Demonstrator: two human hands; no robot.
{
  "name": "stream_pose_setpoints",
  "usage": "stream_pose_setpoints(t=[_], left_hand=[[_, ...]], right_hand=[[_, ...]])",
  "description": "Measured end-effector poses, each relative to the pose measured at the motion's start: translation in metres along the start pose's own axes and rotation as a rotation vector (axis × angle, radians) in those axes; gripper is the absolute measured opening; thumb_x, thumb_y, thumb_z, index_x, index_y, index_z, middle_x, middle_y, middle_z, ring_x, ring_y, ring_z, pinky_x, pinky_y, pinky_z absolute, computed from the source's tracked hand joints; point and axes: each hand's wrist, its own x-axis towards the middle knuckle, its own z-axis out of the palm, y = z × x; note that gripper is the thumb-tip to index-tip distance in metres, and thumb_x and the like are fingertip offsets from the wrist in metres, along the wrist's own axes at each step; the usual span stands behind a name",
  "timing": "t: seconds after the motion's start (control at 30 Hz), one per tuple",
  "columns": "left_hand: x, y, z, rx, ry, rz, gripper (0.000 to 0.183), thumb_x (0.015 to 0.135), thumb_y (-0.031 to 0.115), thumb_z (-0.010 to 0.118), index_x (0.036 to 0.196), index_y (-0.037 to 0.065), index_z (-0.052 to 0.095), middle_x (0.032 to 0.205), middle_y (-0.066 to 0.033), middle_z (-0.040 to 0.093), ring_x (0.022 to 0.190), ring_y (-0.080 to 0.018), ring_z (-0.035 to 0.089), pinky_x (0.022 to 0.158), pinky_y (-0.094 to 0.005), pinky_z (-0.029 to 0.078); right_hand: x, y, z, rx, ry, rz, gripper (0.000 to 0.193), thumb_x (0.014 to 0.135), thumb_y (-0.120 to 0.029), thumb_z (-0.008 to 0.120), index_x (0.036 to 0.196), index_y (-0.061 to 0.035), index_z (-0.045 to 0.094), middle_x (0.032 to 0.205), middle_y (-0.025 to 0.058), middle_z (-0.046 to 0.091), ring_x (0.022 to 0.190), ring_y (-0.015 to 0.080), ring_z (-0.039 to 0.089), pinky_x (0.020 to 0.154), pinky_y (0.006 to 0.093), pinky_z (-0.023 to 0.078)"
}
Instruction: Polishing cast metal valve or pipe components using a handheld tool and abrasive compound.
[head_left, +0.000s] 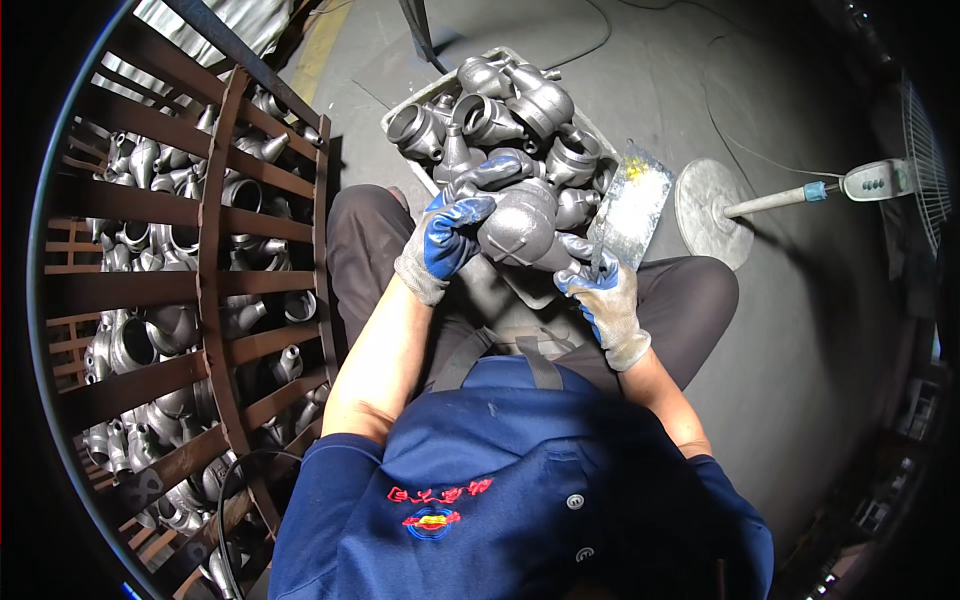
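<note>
Between my knees I hold a grey metal casting (518, 225), a rounded bulb shape with a narrower neck. My left hand (450, 232), in a blue-and-grey work glove, grips its left side, with fingers reaching over the far edge. My right hand (605, 300), gloved the same way, is closed on the neck at the lower right. Just beyond lies a pale crate (612, 150) heaped with similar hollow castings (488, 118). The held casting and my hands cover part of the crate's near side.
On my left stands a rusty barred metal cage (212, 220) full of castings (165, 325). A shiny metal sheet (632, 205) with a yellow mark leans beside the crate. To the right is a pedestal fan (712, 212) with a round base. A dark cable (600, 40) crosses the grey floor.
</note>
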Motion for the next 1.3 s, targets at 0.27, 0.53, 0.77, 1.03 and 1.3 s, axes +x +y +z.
stream_pose_setpoints(t=[0.27, 0.53, 0.77, 1.03, 1.3], left_hand=[[0.002, 0.008, 0.015, -0.044, -0.143, -0.048, 0.058, 0.083, 0.008, 0.054, 0.137, -0.001, 0.038, 0.135, -0.0158, 0.047, 0.121, -0.0263, 0.051, 0.103, -0.0374, 0.04], [0.004, 0.009, 0.019, -0.014, -0.157, -0.022, 0.064, 0.079, 0.012, 0.059, 0.138, -0.002, 0.037, 0.139, -0.0146, 0.043, 0.125, -0.0255, 0.047, 0.105, -0.0362, 0.038], [0.005, 0.004, 0.016, 0.111, -0.15, 0.04, 0.058, 0.086, 0.025, 0.057, 0.135, -0.001, 0.042, 0.14, -0.0123, 0.043, 0.133, -0.0243, 0.037, 0.11, -0.0363, 0.029], [0.007, 0.001, 0.014, 0.144, -0.102, 0.065, 0.058, 0.088, 0.029, 0.058, 0.136, 0.002, 0.042, 0.139, -0.0111, 0.044, 0.131, -0.0235, 0.038, 0.11, -0.0376, 0.03], [0.007, 0.004, 0.021, -0.035, -0.08, -0.024, 0.049, 0.091, 0.025, 0.058, 0.134, 0.005, 0.045, 0.132, -0.0087, 0.048, 0.123, -0.0225, 0.048, 0.1, -0.0397, 0.045]], right_hand=[[-0.003, -0.004, -0.002, -0.141, 0.046, 0.017, 0.04, 0.072, 0.004, 0.073, 0.11, 0.0014, 0.061, 0.097, 0.0043, 0.065, 0.077, 0.0066, 0.056, 0.072, 0.0227, 0.049], [-0.002, -0.001, -0.003, -0.118, 0.051, -0.066, 0.04, 0.072, 0.004, 0.073, 0.11, -0.0006, 0.062, 0.085, 0.0008, 0.063, 0.07, 0.0051, 0.053, 0.066, 0.0216, 0.047], [0.001, -0.003, -0.006, -0.081, 0.047, 0.006, 0.038, 0.073, 0.002, 0.072, 0.11, -0.0005, 0.062, 0.082, -0.0005, 0.062, 0.067, 0.005, 0.052, 0.064, 0.0205, 0.046], [-0.004, 0.005, -0.002, -0.112, 0.004, -0.061, 0.04, 0.07, 0.002, 0.074, 0.108, 0.0004, 0.061, 0.088, 0.0022, 0.062, 0.075, 0.0072, 0.055, 0.069, 0.0229, 0.047], [-0.005, 0.013, -0.002, -0.512, 0.104, -0.255, 0.041, 0.065, -0.002, 0.076, 0.103, -0.0035, 0.061, 0.095, 0.0097, 0.062, 0.084, 0.0249, 0.062, 0.075, 0.0332, 0.049]])
